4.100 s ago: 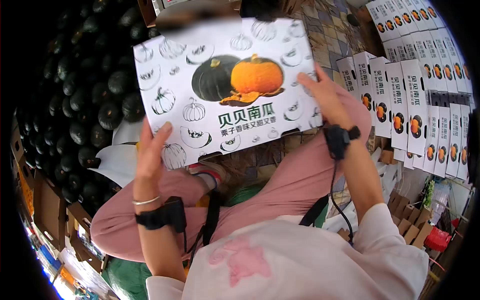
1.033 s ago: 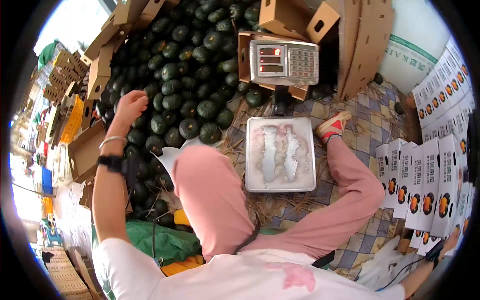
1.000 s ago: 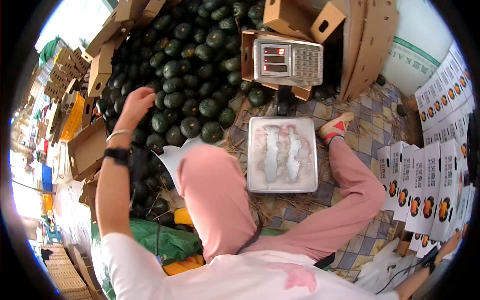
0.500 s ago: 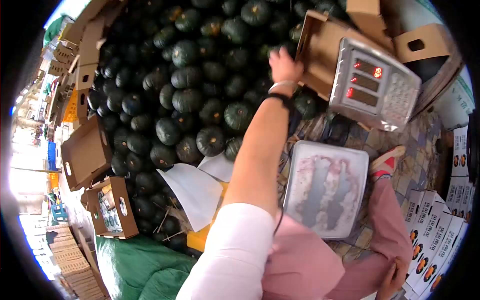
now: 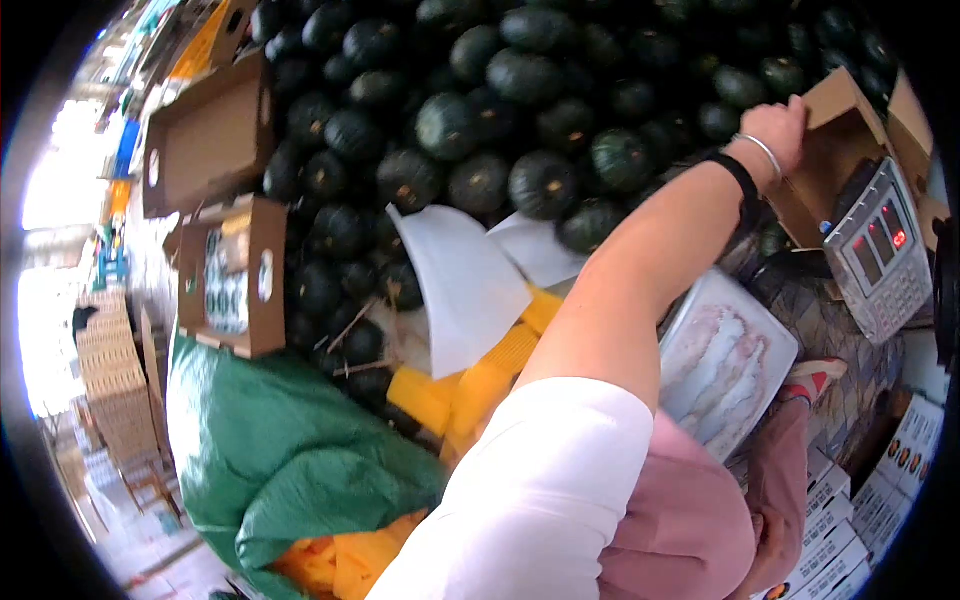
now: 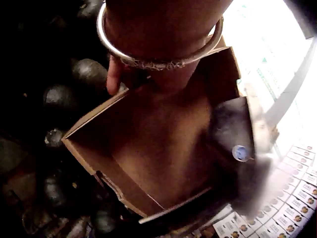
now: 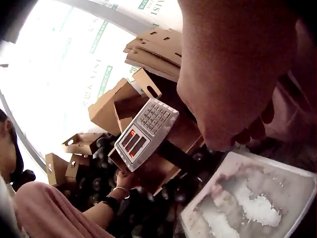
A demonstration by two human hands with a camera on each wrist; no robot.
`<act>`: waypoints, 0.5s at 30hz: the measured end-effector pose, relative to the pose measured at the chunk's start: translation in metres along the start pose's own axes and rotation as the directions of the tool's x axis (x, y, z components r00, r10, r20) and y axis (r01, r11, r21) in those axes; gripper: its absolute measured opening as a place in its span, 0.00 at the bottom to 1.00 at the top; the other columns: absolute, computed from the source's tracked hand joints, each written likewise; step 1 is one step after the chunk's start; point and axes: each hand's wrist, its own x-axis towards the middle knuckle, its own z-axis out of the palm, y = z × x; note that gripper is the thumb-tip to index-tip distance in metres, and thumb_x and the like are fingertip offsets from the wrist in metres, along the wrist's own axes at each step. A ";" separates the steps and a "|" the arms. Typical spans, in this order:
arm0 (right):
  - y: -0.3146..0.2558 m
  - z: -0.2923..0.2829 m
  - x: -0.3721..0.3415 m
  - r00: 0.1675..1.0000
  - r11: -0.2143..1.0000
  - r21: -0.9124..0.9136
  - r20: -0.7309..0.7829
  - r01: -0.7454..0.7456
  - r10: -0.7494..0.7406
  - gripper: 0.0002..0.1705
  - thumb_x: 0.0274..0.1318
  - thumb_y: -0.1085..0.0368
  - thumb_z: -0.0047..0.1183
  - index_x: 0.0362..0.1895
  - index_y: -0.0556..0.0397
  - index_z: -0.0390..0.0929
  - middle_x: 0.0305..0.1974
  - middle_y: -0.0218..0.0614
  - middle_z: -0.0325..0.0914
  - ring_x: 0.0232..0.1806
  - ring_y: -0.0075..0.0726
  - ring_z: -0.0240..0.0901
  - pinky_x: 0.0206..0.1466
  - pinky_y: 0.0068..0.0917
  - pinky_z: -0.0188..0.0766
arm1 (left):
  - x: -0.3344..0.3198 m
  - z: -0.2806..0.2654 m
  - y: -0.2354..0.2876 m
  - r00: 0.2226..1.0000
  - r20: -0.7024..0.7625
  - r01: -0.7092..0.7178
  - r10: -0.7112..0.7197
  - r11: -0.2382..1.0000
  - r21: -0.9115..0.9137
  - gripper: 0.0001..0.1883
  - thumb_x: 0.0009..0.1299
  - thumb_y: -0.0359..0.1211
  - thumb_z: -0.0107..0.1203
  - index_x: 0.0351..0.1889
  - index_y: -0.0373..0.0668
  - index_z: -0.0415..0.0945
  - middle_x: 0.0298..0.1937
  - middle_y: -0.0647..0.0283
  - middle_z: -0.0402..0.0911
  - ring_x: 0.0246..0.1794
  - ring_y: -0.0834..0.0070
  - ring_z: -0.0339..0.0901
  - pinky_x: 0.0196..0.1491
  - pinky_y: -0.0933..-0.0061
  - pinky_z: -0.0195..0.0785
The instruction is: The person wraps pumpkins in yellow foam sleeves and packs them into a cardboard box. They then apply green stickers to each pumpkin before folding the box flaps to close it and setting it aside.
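My left hand [image 5: 775,135] grips the near edge of an open brown cardboard box [image 6: 99,116] behind the scale. In the left wrist view a finger hangs outside the box wall while the rest of the hand [image 6: 168,82] is over the inside. Only bare cardboard and the dark back of the scale's display show within the box. My right hand [image 7: 218,109] rests on the pink trouser leg [image 5: 690,510], its fingers loosely bent and holding nothing. Dark green pumpkins [image 5: 540,185] lie heaped beside the box.
The scale's display [image 5: 880,250] stands against the box, its white platform [image 5: 730,350] nearer me. White printed cartons [image 5: 830,540] are stacked at the right. White sheets [image 5: 460,290], yellow material [image 5: 480,375] and a green sack [image 5: 290,450] lie at the left, near another brown box [image 5: 265,275].
Both hands held a printed pumpkin carton at first; later the right hand was at the carton stack. Since then my left hand has reached across to the brown box, and my right has come to my leg.
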 end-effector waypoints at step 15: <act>-0.023 0.056 0.045 0.957 0.963 0.181 0.175 0.199 -0.231 0.09 0.53 0.76 0.52 0.41 0.60 0.76 0.37 0.42 0.76 0.42 0.41 0.74 0.47 0.33 0.70 | -0.001 -0.042 -0.025 1.000 -0.013 -0.002 0.006 0.947 0.320 0.14 0.71 0.32 0.43 0.49 0.37 0.73 0.43 0.45 0.81 0.40 0.53 0.81 0.40 0.57 0.77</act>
